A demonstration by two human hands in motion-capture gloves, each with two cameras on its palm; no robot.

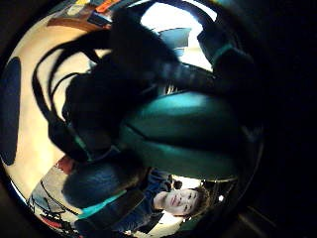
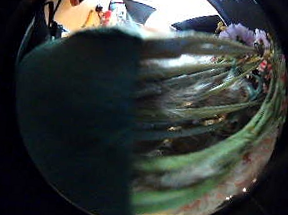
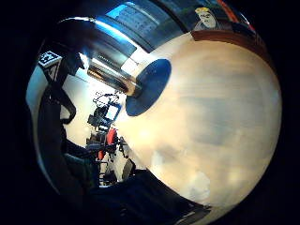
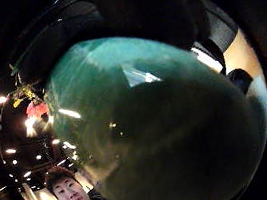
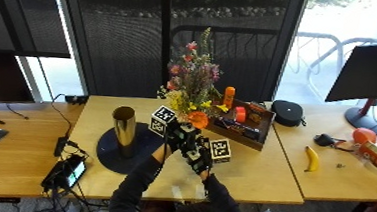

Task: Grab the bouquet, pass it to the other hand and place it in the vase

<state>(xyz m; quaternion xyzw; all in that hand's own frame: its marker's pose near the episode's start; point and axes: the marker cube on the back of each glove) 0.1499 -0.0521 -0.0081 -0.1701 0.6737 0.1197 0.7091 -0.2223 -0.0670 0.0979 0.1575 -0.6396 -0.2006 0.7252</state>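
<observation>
1. Bouquet (image 5: 191, 81) upright above the table (image 5: 264, 166), stems down, both hands meeting at the stems.
2. Left hand (image 5: 173, 135) fingers curled round stems; right hand (image 5: 199, 149) grip: cannot tell.
3. Vase (image 5: 124, 129) stands to the left, nearer the left hand.

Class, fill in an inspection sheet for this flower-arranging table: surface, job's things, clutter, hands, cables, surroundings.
Surface: wooden table, another one adjoining at its right.
Job's things: bouquet upright, held above the table; gold vase standing empty on a dark round mat.
Clutter: tray of items, banana, black pouch.
Hands: left hand and right hand together at the stems; which one grips cannot be told.
Cables: several by a device at the left edge.
Surroundings: windows, monitor.
</observation>
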